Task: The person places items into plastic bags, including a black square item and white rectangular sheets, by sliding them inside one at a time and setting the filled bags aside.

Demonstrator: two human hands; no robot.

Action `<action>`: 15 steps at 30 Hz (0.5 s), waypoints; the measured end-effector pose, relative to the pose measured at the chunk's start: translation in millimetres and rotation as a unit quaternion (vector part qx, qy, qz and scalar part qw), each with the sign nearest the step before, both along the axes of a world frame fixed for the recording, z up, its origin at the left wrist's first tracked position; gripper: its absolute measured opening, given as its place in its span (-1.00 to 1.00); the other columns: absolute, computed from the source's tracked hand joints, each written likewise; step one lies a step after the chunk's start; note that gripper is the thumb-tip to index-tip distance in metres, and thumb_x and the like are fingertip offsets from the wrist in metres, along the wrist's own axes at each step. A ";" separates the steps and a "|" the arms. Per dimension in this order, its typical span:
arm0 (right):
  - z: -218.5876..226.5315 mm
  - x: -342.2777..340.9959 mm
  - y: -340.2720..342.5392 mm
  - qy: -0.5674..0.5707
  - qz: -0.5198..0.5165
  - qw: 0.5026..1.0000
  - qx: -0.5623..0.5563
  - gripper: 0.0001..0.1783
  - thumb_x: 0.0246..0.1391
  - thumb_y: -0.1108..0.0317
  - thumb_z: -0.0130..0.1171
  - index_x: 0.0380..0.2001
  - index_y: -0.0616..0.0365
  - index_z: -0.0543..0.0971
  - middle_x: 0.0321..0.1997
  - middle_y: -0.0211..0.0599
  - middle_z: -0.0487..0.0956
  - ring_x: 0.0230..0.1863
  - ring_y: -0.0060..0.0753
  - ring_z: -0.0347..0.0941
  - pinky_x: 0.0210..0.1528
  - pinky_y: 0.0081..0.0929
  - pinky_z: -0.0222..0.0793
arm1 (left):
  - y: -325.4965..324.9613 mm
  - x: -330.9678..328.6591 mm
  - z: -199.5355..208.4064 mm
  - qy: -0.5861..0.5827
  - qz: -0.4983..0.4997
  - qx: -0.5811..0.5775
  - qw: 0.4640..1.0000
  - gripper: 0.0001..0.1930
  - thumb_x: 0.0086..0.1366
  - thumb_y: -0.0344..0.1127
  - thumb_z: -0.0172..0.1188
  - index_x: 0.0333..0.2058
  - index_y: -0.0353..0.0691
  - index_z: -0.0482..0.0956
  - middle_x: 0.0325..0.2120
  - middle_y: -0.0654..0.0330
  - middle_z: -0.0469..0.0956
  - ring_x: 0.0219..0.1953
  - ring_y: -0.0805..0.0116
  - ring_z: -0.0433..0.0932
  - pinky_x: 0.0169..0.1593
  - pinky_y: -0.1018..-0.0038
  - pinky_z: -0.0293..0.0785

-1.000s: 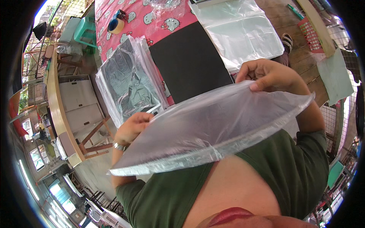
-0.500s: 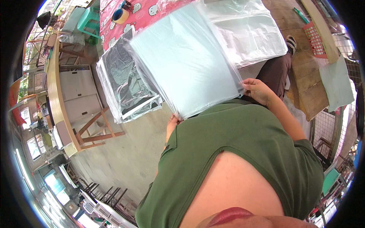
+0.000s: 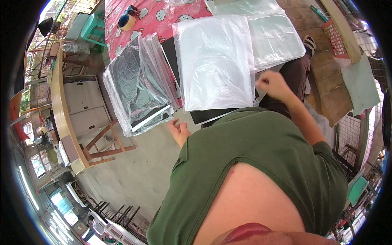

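A clear plastic bag with a pale, whitish look (image 3: 214, 65) lies flat in front of my body. Beneath it, a black board (image 3: 206, 116) shows along the near edge and at the left side. My left hand (image 3: 179, 131) is off the plastic, just below its near left corner, fingers apart and holding nothing. Beside the right edge, my right hand (image 3: 274, 86) is raised with its fingers curled in; nothing shows in it. To the left lies a stack of dark boards in clear plastic (image 3: 141, 83). A pile of clear plastic bags (image 3: 275, 43) rests at the right.
A tape dispenser with a tan roll (image 3: 126, 22) sits on the pink patterned tablecloth (image 3: 157, 24). A green stool (image 3: 94, 29) stands at the far left. On the right are a wooden bench (image 3: 328, 83) and a red plastic basket (image 3: 335, 40).
Both hands have let go of the plastic bag, which was held up at its near corners. It now lies flatter and farther right, with the black board showing under it.
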State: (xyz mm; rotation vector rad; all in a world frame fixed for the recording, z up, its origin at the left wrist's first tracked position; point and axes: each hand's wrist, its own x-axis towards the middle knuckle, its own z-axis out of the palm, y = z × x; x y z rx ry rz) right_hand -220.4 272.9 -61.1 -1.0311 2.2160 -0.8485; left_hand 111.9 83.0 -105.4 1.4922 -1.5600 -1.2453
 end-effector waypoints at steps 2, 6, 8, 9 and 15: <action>3.2 -19.3 -17.2 -0.045 -0.107 0.993 0.020 -0.69 -0.10 0.16 0.19 -0.44 0.22 0.55 -0.43 -0.08 0.54 -0.38 -0.25 0.49 -0.31 -0.38 0.36 | -12.9 -18.8 -0.6 -0.061 -0.050 -0.051 0.996 -0.61 0.11 -0.19 0.20 -0.17 -0.35 0.44 -0.42 0.09 0.51 -0.45 0.34 0.44 -0.32 0.48 0.38; -31.5 -21.3 -34.3 -0.087 -0.140 0.986 0.038 -0.59 -0.06 0.11 0.18 -0.35 0.30 0.50 -0.43 -0.02 0.54 -0.38 -0.20 0.50 -0.31 -0.37 0.37 | -32.5 -52.8 17.8 -0.241 -0.193 -0.097 0.946 -0.53 0.11 -0.11 0.19 -0.12 -0.37 0.45 -0.32 -0.03 0.51 -0.35 0.19 0.47 -0.23 0.38 0.38; -4.9 4.1 -42.9 -0.055 -0.112 0.991 0.041 -0.62 -0.08 0.16 0.21 -0.34 0.30 0.50 -0.43 -0.01 0.54 -0.35 -0.13 0.49 -0.28 -0.33 0.37 | -32.7 -51.9 19.3 -0.283 -0.203 -0.180 0.920 -0.57 0.10 -0.11 0.19 -0.19 -0.38 0.48 -0.35 -0.05 0.51 -0.37 0.09 0.46 -0.23 0.31 0.37; -12.3 8.1 -44.9 -0.038 -0.095 0.995 0.004 -0.68 -0.10 0.21 0.22 -0.37 0.25 0.52 -0.42 -0.04 0.53 -0.37 -0.11 0.48 -0.28 -0.33 0.36 | -33.4 -49.4 20.7 -0.274 -0.202 -0.149 0.928 -0.58 0.10 -0.12 0.20 -0.22 -0.38 0.48 -0.37 -0.03 0.50 -0.37 0.11 0.46 -0.23 0.32 0.38; -2.8 23.4 -64.0 -0.027 -0.066 0.997 -0.019 -0.79 -0.09 0.27 0.19 -0.43 0.19 0.55 -0.39 -0.13 0.49 -0.35 -0.14 0.44 -0.23 -0.34 0.33 | -29.6 -44.5 61.5 -0.123 -0.162 0.056 0.977 -0.77 0.18 -0.30 0.13 -0.28 -0.34 0.42 -0.44 0.13 0.45 -0.40 0.32 0.46 -0.33 0.37 0.50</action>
